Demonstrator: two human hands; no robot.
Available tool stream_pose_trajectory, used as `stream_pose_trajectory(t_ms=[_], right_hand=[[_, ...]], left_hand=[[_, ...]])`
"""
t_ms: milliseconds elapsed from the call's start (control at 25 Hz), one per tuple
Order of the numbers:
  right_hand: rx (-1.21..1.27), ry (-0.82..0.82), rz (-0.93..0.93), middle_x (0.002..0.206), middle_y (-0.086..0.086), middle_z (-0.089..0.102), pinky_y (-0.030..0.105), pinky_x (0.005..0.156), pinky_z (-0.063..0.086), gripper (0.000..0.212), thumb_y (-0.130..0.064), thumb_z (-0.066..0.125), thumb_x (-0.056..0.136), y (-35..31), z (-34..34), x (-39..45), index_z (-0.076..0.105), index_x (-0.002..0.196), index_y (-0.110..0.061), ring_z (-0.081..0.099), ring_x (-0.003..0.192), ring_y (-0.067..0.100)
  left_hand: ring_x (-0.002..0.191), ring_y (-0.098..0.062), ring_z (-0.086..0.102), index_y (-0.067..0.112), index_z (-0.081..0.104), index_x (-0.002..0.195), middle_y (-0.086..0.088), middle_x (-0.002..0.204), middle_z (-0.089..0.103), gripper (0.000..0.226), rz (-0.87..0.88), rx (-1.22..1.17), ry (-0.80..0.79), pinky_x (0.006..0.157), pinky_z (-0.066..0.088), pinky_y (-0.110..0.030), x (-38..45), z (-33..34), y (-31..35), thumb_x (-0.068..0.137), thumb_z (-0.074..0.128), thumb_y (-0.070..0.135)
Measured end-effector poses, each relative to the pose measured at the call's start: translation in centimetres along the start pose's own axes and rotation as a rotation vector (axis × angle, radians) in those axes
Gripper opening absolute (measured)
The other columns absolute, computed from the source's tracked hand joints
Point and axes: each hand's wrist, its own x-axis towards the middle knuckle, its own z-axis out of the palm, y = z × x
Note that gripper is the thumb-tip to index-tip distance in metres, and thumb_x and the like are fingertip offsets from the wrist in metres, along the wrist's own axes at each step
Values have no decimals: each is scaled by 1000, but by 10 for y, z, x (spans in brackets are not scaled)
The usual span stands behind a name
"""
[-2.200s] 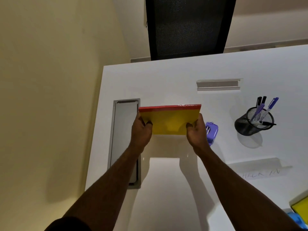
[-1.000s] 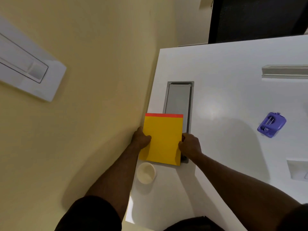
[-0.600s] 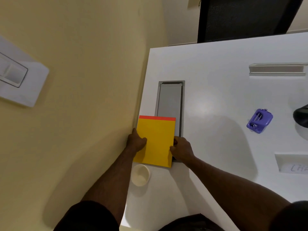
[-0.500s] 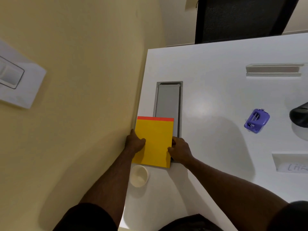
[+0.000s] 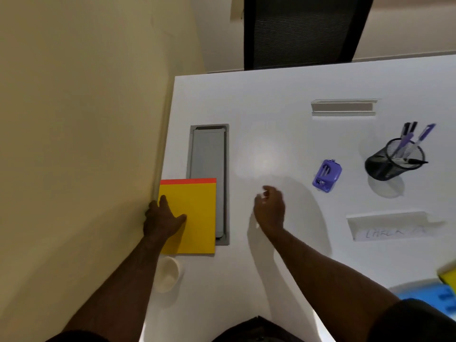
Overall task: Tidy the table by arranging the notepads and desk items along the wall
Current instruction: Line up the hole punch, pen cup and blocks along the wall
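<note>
A yellow notepad (image 5: pixel 197 213) with a red top strip lies flat on the white table (image 5: pixel 271 119), its left edge against the beige wall (image 5: pixel 86 144). My left hand (image 5: pixel 162 218) rests on the pad's left side, fingers spread flat. My right hand (image 5: pixel 270 208) hovers over bare table to the right of the pad, fingers loosely curled, holding nothing. A purple stapler-like item (image 5: pixel 327 175) and a black mesh pen cup (image 5: pixel 392 161) with several pens stand further right.
A grey cable hatch (image 5: pixel 208 154) is set in the table, partly under the notepad. A small white cup (image 5: pixel 169 274) sits just below the pad. Two clear name-card holders (image 5: pixel 343 108) (image 5: pixel 389 227), a blue and yellow item (image 5: pixel 444 290) at the right edge, a black chair (image 5: pixel 303 30) behind.
The notepad went from held in the air to lying flat against the wall. My right hand has let go and moved right; my left hand now rests on the pad.
</note>
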Motion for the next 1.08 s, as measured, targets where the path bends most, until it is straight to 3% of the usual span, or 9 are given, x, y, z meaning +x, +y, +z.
stream_pose_trajectory(t_ms=[120,240,320,400,520,640,760,920,1080], right_hand=[[92,492,106,115,23,52,35,81,42,31,-10,55,85,12,-48,45,52,113,1,55,103,38],[179,583,306,128,24,47,33,82,44,43,-17,58,88,24,-90,86,46,126,0,54,109,39],[171,463,425,128,20,54,25,76,46,42,-24,55,90,33,-106,107,51,126,-2,58,105,33],[151,346,452,114,17,65,15,50,43,34,-22,52,92,34,-115,119,60,116,-1,60,86,27],[208,298,480,90,12,60,13,33,36,23,-11,50,91,24,-118,125,63,105,0,52,60,19],[273,257,435,78,9,58,15,40,41,10,-8,53,86,11,-99,124,60,80,-11,54,63,21],[388,110,366,87,15,63,31,63,50,14,-8,59,82,-16,-51,114,60,69,-15,59,77,26],[557,-268,364,83,13,63,24,53,49,17,-2,55,87,-72,23,93,60,75,-12,59,64,18],[514,-565,371,95,15,63,21,58,49,12,-1,53,89,-120,86,76,58,83,-9,60,72,16]], left_hand=[[148,-35,11,14,9,153,-14,161,2,101,130,65,-38,116,26,-47,9,6,9,80,64,57],[149,-35,3,15,5,153,-13,162,-6,107,169,157,-94,118,22,-49,17,6,14,76,64,61],[149,-36,3,15,6,153,-13,162,-6,109,151,182,-107,117,23,-50,18,5,15,75,65,62],[149,-35,2,14,5,153,-13,162,-6,110,132,172,-118,117,23,-50,17,2,15,74,66,62],[149,-34,-1,14,3,153,-12,162,-9,112,113,129,-127,117,21,-48,14,0,13,74,67,61],[149,-34,-2,15,0,153,-11,161,-12,114,101,89,-142,118,21,-48,12,0,13,73,68,60],[149,-36,-1,13,1,153,-12,161,-11,115,107,74,-138,118,20,-48,13,1,17,73,71,58],[148,-39,0,12,3,153,-14,161,-9,116,110,82,-128,117,24,-48,15,0,15,71,72,58],[148,-40,-3,13,-1,153,-15,161,-12,115,149,101,-144,118,19,-48,15,2,12,74,67,61]])
